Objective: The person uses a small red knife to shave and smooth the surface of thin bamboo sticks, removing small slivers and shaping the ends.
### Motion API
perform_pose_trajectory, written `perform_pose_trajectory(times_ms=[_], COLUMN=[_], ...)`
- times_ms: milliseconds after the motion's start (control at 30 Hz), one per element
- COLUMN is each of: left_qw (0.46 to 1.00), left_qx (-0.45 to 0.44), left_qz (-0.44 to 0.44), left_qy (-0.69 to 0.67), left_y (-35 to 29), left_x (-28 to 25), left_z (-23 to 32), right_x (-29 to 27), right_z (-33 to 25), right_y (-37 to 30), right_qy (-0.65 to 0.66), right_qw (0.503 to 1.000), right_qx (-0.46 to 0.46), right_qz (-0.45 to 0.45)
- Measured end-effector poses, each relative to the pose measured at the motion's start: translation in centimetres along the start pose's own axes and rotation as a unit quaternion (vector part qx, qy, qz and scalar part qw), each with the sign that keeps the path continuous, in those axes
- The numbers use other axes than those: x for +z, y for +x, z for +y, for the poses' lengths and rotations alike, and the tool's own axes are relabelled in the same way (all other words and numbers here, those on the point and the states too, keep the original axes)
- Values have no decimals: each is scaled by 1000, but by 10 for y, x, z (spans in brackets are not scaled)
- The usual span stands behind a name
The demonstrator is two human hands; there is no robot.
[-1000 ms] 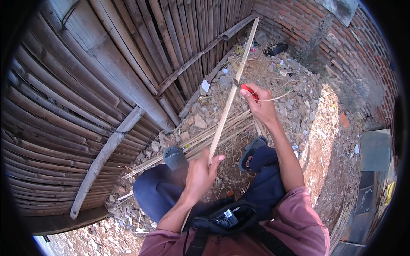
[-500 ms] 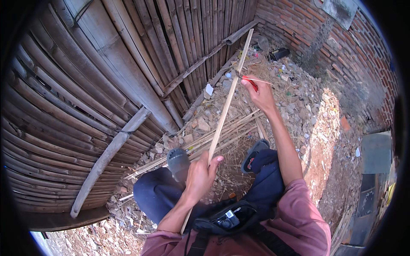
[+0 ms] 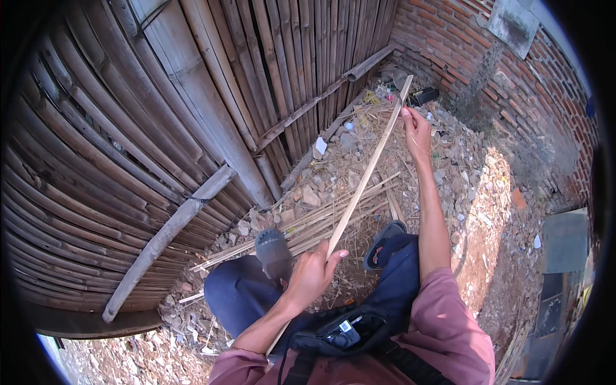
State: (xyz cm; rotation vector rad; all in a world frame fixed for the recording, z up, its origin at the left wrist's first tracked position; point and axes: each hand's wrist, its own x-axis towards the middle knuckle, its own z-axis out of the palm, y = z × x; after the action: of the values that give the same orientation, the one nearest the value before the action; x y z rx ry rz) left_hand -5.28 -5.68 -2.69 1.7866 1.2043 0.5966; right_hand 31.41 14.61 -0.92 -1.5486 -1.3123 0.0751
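A long pale bamboo strip (image 3: 363, 186) slants from my lap up to the far right. My left hand (image 3: 310, 277) is closed round its lower part, thumb lying along it. Close to the strip's far end, my right hand (image 3: 417, 131) grips a small knife (image 3: 405, 111), of which a bit of red handle shows. The knife's dark blade appears to lie against the strip; my fingers hide most of the handle. Below the held strip, several more bamboo strips (image 3: 301, 234) lie in a loose bundle on the ground, by my sandalled feet.
A bamboo slat wall (image 3: 282, 70) rises on the left, braced by a pole (image 3: 170, 240). Opposite stands a brick wall (image 3: 443, 38). Rubble and shavings (image 3: 346, 151) cover the ground, with a black object (image 3: 423, 97) in the far corner. An open black waist bag (image 3: 369, 330) sits at my lap.
My right hand has moved farther out along the strip with the knife, towards its far end. The strip has swung to the right, and my left hand has shifted slightly right with it.
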Motion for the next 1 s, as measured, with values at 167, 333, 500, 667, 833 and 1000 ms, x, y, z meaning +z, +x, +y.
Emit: perform_pose_trajectory(times_ms=[167, 333, 500, 667, 833, 1000], left_qw=[997, 991, 979, 984, 971, 952], left_qx=[-18, -13, -20, 29, 37, 33], left_qz=[-77, -126, -199, -174, -48, -21], left_qy=[3, 47, 30, 8, -231, -303], left_y=[-3, 2, 5, 12, 41, 59], left_x=[-1, -8, -17, -17, -6, -4], left_z=[-11, -5, -22, -29, -8, 0], right_x=[-17, -27, -36, -40, -37, -27], right_z=[10, 33, 33, 9, -28, -69], right_y=[-7, -8, -11, -17, -35, -60], right_qy=[-43, 58, 116, 130, 82, 25], right_qw=[997, 990, 982, 981, 984, 970], right_qx=[24, 74, 59, 30, -36, -87], right_qz=[-55, -103, -136, -137, -156, -224])
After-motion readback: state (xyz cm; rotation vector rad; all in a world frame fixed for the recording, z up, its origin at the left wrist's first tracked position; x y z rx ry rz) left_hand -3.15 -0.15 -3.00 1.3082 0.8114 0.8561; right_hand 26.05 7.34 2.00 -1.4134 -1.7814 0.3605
